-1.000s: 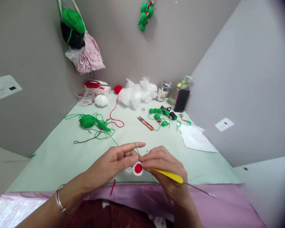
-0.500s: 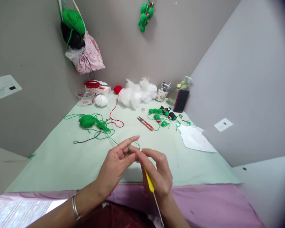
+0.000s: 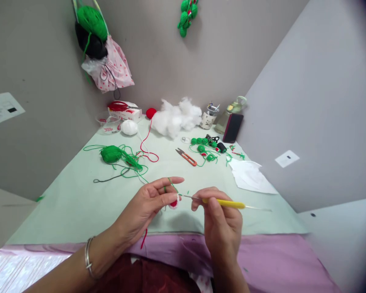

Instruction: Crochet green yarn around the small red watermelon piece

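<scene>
Between thumb and fingers, my left hand (image 3: 151, 203) pinches a small red and white crochet piece (image 3: 174, 202). Green yarn (image 3: 142, 178) wraps around its raised fingers and runs back to a green yarn ball (image 3: 111, 154) on the table. A red yarn tail (image 3: 144, 239) hangs below that hand. My right hand (image 3: 221, 219) is closed round the yellow handle of a crochet hook (image 3: 224, 203), held almost level. The hook's thin tip points left and reaches close to the crochet piece; whether it touches the green yarn I cannot tell.
Orange thread snips (image 3: 186, 157) lie beyond my hands. To their right are green crocheted balls (image 3: 201, 149) and white paper (image 3: 250, 176). White stuffing (image 3: 177, 118), a red yarn ball (image 3: 151, 113), a white yarn ball (image 3: 129, 127), a pen cup (image 3: 208, 118) and a phone (image 3: 233, 127) stand farther back.
My right hand has moved right, away from my left hand, and the hook has swung from steeply slanted to nearly level. The red and white crochet piece now shows more fully.
</scene>
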`<state>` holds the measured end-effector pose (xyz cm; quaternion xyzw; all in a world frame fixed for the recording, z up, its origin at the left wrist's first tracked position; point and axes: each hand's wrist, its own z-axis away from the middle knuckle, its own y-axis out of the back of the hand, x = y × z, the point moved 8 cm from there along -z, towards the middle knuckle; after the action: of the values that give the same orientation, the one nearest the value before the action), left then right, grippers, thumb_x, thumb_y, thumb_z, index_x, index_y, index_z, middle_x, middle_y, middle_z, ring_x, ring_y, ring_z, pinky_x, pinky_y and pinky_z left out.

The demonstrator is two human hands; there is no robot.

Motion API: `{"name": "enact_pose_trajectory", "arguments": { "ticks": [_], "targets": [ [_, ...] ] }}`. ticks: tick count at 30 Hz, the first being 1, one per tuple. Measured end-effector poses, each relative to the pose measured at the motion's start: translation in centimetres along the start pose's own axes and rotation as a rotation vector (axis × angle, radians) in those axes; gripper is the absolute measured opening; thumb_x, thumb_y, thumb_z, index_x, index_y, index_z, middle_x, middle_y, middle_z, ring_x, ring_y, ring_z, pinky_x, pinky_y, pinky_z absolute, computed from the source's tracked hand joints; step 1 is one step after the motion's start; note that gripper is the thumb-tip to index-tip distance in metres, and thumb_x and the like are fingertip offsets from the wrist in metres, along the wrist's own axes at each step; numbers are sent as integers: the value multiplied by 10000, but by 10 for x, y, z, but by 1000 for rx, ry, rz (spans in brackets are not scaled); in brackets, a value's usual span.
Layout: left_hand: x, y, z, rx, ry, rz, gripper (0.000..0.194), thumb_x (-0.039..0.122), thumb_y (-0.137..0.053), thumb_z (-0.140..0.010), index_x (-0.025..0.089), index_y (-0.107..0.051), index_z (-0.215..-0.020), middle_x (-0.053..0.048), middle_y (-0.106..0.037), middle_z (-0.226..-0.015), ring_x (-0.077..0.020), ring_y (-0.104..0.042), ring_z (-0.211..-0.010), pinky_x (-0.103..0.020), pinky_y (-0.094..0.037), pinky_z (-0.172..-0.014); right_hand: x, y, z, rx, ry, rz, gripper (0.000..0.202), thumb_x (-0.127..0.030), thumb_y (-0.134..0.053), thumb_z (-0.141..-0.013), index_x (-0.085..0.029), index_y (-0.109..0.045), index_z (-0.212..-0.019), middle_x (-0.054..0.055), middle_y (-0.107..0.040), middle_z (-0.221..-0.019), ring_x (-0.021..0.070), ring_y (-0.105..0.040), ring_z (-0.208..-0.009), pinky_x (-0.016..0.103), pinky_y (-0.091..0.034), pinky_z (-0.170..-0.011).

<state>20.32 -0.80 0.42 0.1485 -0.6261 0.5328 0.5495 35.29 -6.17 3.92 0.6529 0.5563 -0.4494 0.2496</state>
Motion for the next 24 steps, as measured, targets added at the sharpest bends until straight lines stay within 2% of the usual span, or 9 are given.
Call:
{"name": "enact_pose_trajectory", "arguments": {
  "ticks": [2,4,6,8,9,12,16,20,24],
  "targets": [
    [0,-1,0,12,-44,-20,316,268,-773,-838,238,-747,-1150,32,-613,-772,-82,-525,-739,-206,-385,-730,3,-2,0,2,-30,-42,232,-205,-497,-1002,-224,-717,-929,8,-625,-769,121,-598,-642,274,-501,-605],
    [-1,-4,1,31,-106,-49,359,253,-785,-828,253,-732,-1183,32,-629,-774,-91,-548,-756,-213,-404,-756,1,-9,2,-41,26,108,229,-167,-503,-993,-233,-722,-978,13,-628,-784,132,-618,-676,280,-514,-621],
    [-5,-7,2,36,-136,-26,475,241,-800,-817,277,-680,-1275,30,-651,-798,-103,-578,-794,-223,-424,-789,-8,-17,9,-81,210,383,256,-98,-557,-950,-253,-734,-1051,41,-663,-903,162,-653,-811,305,-536,-700],
    [-12,-10,2,17,-76,56,534,248,-803,-816,271,-644,-1325,22,-662,-822,-102,-589,-804,-224,-437,-799,-18,-24,18,-76,403,584,338,-37,-603,-900,-268,-734,-1110,65,-673,-1042,192,-655,-941,327,-542,-769],
    [-16,-11,1,6,-23,104,518,258,-799,-821,255,-651,-1318,20,-657,-815,-91,-582,-782,-215,-439,-790,-20,-24,20,-70,442,612,361,-27,-604,-894,-270,-728,-1131,70,-673,-1069,199,-652,-965,334,-541,-783],
    [-19,-8,0,16,76,173,394,261,-786,-835,204,-718,-1219,28,-622,-759,-55,-534,-703,-180,-426,-751,-14,-12,12,-22,288,459,283,-74,-554,-938,-252,-728,-1073,53,-678,-949,187,-640,-879,328,-525,-741],
    [-9,-2,0,65,-21,89,317,222,-798,-811,222,-762,-1126,37,-615,-747,-58,-538,-717,-168,-418,-732,-2,-5,1,-19,75,109,223,-173,-533,-979,-263,-737,-961,18,-641,-807,168,-595,-757,323,-494,-696],
    [-13,-7,1,36,-49,-2,405,220,-813,-795,272,-731,-1189,33,-644,-791,-80,-579,-761,-206,-453,-786,9,-15,0,-118,0,63,208,-183,-571,-967,-273,-757,-988,36,-696,-912,186,-630,-885,330,-515,-769],
    [-14,-7,3,42,-52,-18,502,220,-851,-751,304,-706,-1225,32,-628,-875,-102,-602,-868,-225,-474,-849,17,-10,1,-81,-39,22,194,-186,-581,-965,-265,-757,-985,26,-705,-916,156,-618,-814,303,-504,-746]
  ]
}}
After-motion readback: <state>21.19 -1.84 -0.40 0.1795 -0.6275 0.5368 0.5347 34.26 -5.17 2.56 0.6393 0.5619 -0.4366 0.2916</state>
